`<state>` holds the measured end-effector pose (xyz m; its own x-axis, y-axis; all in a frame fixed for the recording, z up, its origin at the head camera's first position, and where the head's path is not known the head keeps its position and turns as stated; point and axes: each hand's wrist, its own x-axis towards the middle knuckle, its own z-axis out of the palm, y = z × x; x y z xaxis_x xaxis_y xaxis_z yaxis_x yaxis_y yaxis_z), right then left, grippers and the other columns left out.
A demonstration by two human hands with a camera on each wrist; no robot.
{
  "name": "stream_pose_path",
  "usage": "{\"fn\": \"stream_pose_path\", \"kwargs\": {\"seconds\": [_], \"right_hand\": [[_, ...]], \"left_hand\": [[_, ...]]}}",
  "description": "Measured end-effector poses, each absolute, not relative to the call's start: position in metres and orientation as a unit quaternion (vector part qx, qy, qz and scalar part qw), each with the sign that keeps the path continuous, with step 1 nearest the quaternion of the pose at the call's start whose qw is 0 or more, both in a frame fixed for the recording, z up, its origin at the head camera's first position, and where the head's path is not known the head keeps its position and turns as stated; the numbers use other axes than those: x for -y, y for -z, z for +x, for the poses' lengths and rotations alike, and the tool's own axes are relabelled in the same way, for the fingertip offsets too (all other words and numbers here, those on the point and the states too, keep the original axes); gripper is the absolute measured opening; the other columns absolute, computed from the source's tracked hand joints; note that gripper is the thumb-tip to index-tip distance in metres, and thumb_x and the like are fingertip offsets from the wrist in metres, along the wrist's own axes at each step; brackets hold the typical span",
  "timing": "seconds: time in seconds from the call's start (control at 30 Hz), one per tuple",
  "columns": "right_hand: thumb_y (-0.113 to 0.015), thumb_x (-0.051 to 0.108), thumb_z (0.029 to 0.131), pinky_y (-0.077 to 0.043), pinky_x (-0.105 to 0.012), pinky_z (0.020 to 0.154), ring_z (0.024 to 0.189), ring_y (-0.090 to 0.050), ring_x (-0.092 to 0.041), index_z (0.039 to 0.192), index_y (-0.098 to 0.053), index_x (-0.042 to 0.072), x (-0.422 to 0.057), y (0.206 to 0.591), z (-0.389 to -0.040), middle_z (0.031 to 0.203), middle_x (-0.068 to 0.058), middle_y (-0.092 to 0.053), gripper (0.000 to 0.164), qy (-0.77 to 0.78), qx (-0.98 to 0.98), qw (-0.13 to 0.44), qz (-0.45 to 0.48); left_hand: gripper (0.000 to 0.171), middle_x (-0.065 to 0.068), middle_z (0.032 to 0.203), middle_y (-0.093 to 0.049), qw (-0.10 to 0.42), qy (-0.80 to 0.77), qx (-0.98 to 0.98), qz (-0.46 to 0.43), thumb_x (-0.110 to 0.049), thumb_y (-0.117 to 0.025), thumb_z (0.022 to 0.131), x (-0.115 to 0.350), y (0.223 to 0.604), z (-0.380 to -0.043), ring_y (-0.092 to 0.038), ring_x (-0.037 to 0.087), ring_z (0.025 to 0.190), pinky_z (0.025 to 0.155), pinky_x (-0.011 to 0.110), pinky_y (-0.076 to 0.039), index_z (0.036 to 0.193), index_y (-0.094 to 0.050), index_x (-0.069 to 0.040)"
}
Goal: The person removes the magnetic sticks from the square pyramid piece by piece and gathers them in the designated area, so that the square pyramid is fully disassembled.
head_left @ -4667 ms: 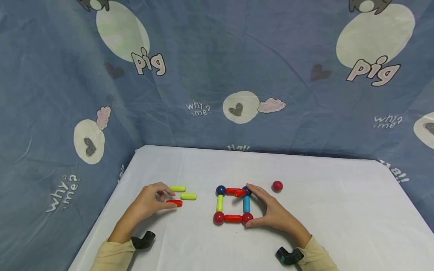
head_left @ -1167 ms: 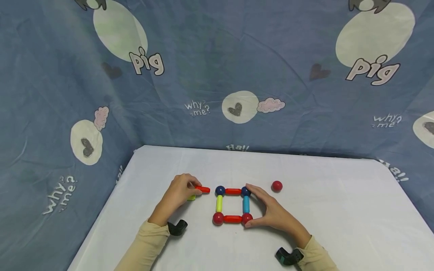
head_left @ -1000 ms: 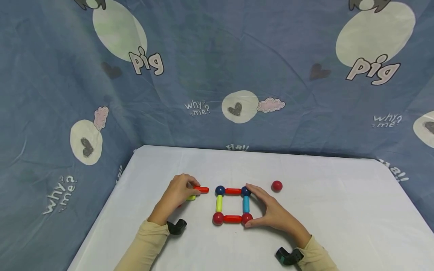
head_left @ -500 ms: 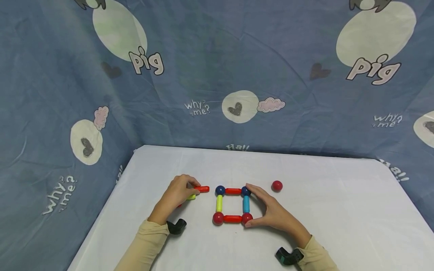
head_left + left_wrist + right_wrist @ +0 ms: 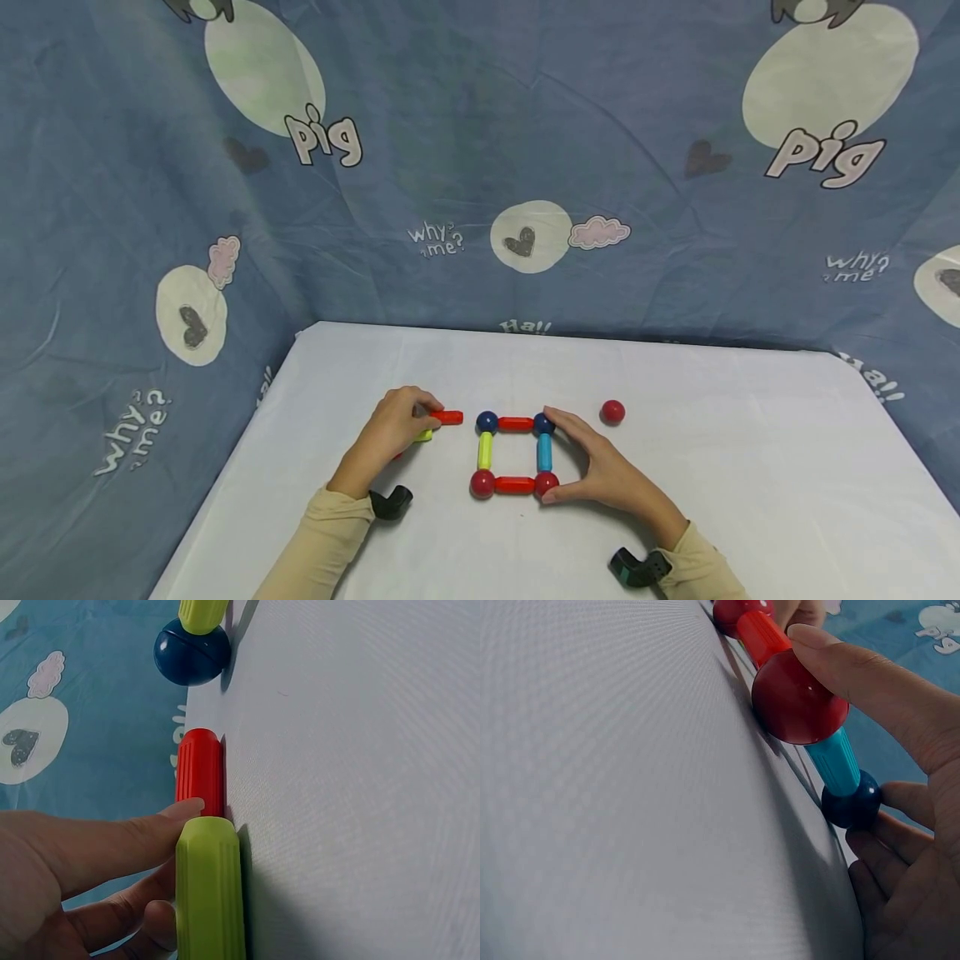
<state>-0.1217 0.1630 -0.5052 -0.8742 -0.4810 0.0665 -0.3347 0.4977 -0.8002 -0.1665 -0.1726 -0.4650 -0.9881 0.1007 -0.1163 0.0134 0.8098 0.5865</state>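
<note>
My left hand (image 5: pixel 395 417) pinches a red magnetic rod (image 5: pixel 450 417) between thumb and fingers, left of the square and apart from its far-left blue ball (image 5: pixel 487 422). A yellow-green rod (image 5: pixel 208 892) lies close under that hand, mostly hidden in the head view. My right hand (image 5: pixel 603 471) grips the right side of a square of magnetic rods and balls. Its thumb presses the near-right red ball (image 5: pixel 799 697), and its fingers touch the far-right blue ball (image 5: pixel 851 800). Between these balls runs a light blue rod (image 5: pixel 545 452). Red rods form the far and near sides, a yellow-green rod (image 5: pixel 485 451) the left.
A loose red ball (image 5: pixel 612 412) lies beyond the right hand. A bit of red (image 5: pixel 397 456) shows beside the left wrist, mostly covered. The white table (image 5: pixel 750 467) ends at a blue printed cloth (image 5: pixel 420 150) behind and at left.
Since the oldest frame, my left hand has moved right and now holds a red rod. A slanting red piece by the far-right blue ball is gone. Over the last second, almost nothing moves.
</note>
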Motion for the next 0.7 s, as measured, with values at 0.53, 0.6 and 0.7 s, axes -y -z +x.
{"fn": "stream_pose_path", "kwargs": {"seconds": [0.53,0.6,0.7], "right_hand": [[-0.096,0.046,0.067,-0.032,-0.066,0.118,0.154,-0.035,-0.035,0.160,-0.039,0.020,-0.1627,0.5045,-0.1216,0.165,-0.007,-0.040,0.112,0.446,-0.860,0.085,-0.235],[-0.096,0.046,0.067,-0.032,-0.066,0.118,0.154,-0.035,-0.036,0.160,-0.039,0.021,-0.1627,0.5047,-0.1217,0.165,-0.007,-0.040,0.111,0.446,-0.860,0.086,-0.234],[-0.096,0.046,0.067,-0.032,-0.066,0.118,0.154,-0.035,-0.036,0.160,-0.039,0.021,-0.1629,0.5048,-0.1216,0.165,-0.007,-0.040,0.111,0.446,-0.860,0.089,-0.233]], "left_hand": [[0.017,0.004,0.095,-0.071,0.068,-0.302,-0.950,0.033,-0.012,-0.082,0.087,0.1720,0.4645,-0.1665,-0.052,0.019,0.077,0.067,0.029,-0.039,0.104,-0.081,-0.012],[0.017,0.004,0.094,-0.071,0.067,-0.303,-0.950,0.033,-0.012,-0.082,0.087,0.1719,0.4641,-0.1663,-0.052,0.019,0.077,0.067,0.029,-0.040,0.104,-0.081,-0.012],[0.017,0.004,0.096,-0.071,0.065,-0.305,-0.949,0.035,-0.012,-0.082,0.087,0.1717,0.4642,-0.1664,-0.052,0.018,0.076,0.066,0.029,-0.040,0.104,-0.081,-0.012]]}}
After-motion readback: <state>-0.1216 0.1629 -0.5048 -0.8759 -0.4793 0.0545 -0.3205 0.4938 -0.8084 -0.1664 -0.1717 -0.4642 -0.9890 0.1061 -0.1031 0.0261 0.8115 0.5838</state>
